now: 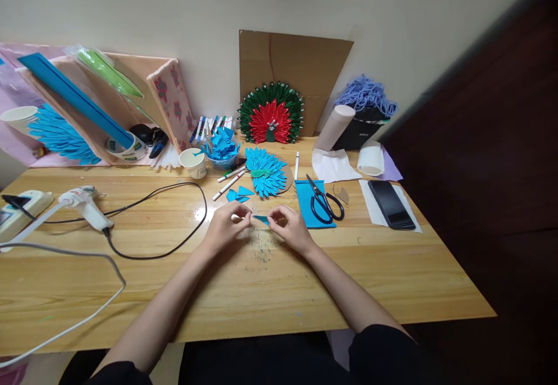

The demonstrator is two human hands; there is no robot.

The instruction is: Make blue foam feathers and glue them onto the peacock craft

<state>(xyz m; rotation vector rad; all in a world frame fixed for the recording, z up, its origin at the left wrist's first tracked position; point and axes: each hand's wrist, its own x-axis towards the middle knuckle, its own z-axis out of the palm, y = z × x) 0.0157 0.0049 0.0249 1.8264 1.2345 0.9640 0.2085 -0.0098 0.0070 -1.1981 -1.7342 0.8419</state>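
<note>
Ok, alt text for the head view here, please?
Two bare hands, left hand and right hand, pinch a small blue paper piece over a wooden table. Behind lie scissors, a blue paper peacock fan and a glue gun.

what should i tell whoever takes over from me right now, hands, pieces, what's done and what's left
Left hand and right hand: both pinch one small blue paper piece between the fingertips, low over the wooden table.
Pieces: two folded blue pieces lie just beyond the hands; more fill a bowl. Blue sheet with scissors on it sits to the right. Glue gun lies at the left.
Done: blue feather fan on its card looks largely covered.
Left: likely finish this fold, then glue the loose pieces on.
</note>
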